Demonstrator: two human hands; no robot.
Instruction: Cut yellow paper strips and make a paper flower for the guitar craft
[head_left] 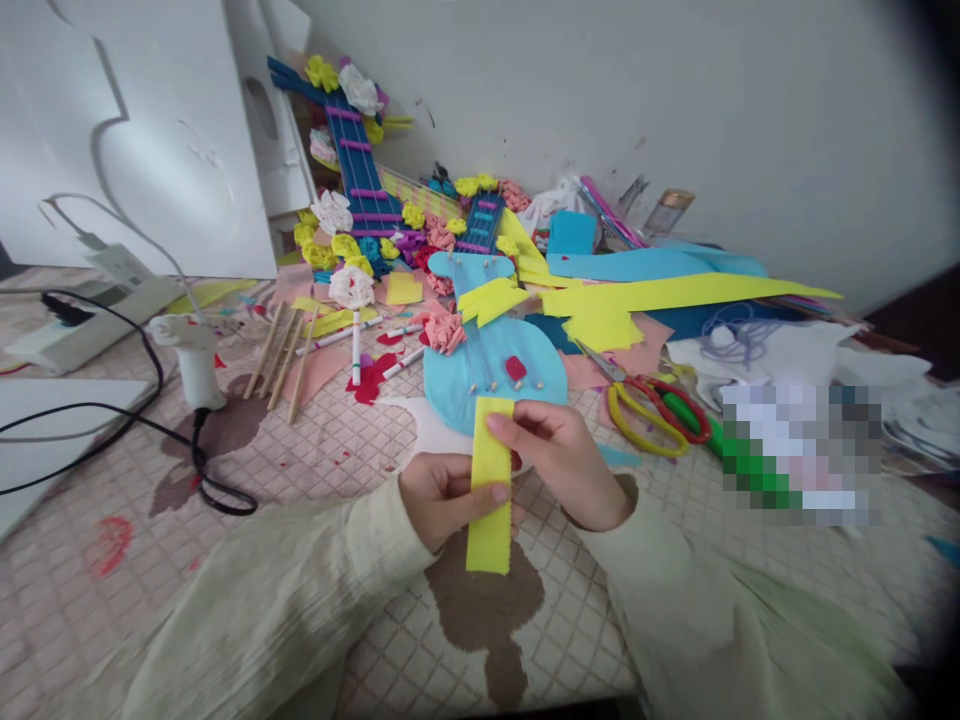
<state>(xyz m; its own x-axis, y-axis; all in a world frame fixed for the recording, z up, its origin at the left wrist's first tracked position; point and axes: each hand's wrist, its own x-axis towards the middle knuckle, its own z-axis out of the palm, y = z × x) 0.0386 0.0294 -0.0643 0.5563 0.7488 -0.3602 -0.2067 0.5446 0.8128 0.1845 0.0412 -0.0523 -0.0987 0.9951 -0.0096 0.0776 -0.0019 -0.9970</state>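
The yellow strip (491,500) looks like limp felt, and only fingertips have it, so I'd judge it could fold, crease or slide out of the pinch if either grip eases. Its zigzag lower end hangs free and would be the first part to curl. The black cable (142,420) from the glue gun (191,355) loops close to the left sleeve, where a wide elbow could snag it. The scissors (649,415) lie just beyond the right wrist, easy to knock.

Both hands are closed on the strip. The left hand (442,500) clamps its middle under the thumb, and the right hand (562,460) pinches the top edge. The strip stands upright between them, lifted off the checked cover (315,450), its top just in front of the blue guitar-shaped piece (457,375).
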